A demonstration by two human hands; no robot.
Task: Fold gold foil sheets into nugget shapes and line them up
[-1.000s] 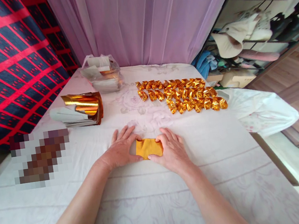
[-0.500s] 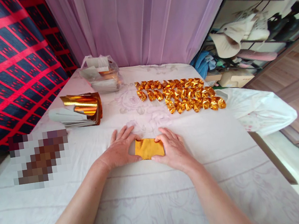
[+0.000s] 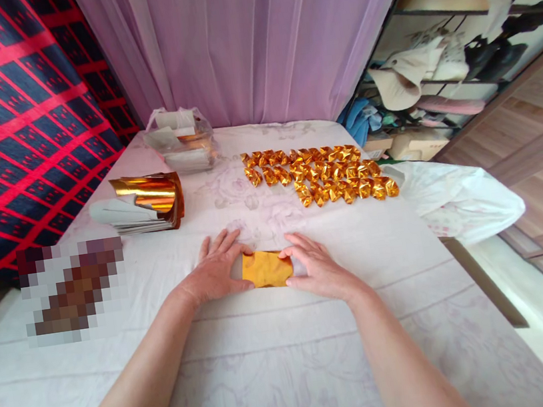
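A small folded piece of gold paper [image 3: 267, 269] lies flat on the white floral cloth [image 3: 289, 329], directly in front of me. At its left end, my left hand [image 3: 215, 269] holds the corners with thumb and forefinger, the other fingers spread on the cloth. The right end is held the same way by my right hand [image 3: 318, 265], forefinger at the far corner and thumb at the near one. Beyond, to the right, several folded shiny gold paper pieces [image 3: 322, 173] sit in rows. A curled stack of gold foil sheets [image 3: 149, 195] with pale backs stands at left.
A clear plastic bag [image 3: 183, 148] of more sheets is at the back left. Behind hangs a purple curtain [image 3: 229, 47]. A blurred-out patch [image 3: 74, 288] covers something at left. Right of the table are a white plastic bag [image 3: 462, 197] and shelves with a cap [image 3: 394, 88].
My right thumb and palm have shifted slightly right, showing more of the paper's right end. My left hand keeps its hold. The whole view has moved a little.
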